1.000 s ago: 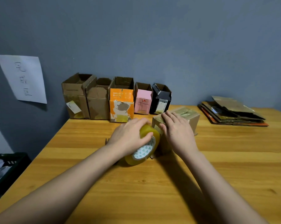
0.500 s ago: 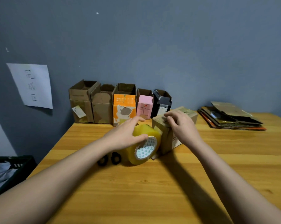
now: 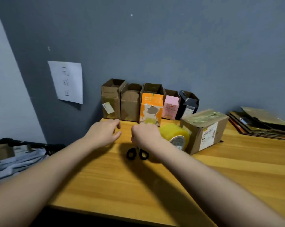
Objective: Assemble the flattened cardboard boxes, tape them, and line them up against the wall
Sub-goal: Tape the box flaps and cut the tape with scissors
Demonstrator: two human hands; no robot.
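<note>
The right hand (image 3: 144,134) hovers curled over the scissors (image 3: 137,154) beside the tape roll (image 3: 175,135), its grip hidden, the left hand (image 3: 105,133) loosely spread, while the taped box (image 3: 204,130) lies near the worktop's (image 3: 155,185) far edge, before five boxes (image 3: 149,102) lining the wall.

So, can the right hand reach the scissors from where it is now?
Probably yes. The right hand hovers directly above the scissors, whose black handles lie uncovered on the table; the tape roll sits beside them, not over them.

Yellow tape roll (image 3: 174,133), black scissors (image 3: 137,154), pink box (image 3: 171,107), grey-blue wall (image 3: 171,46).
</note>
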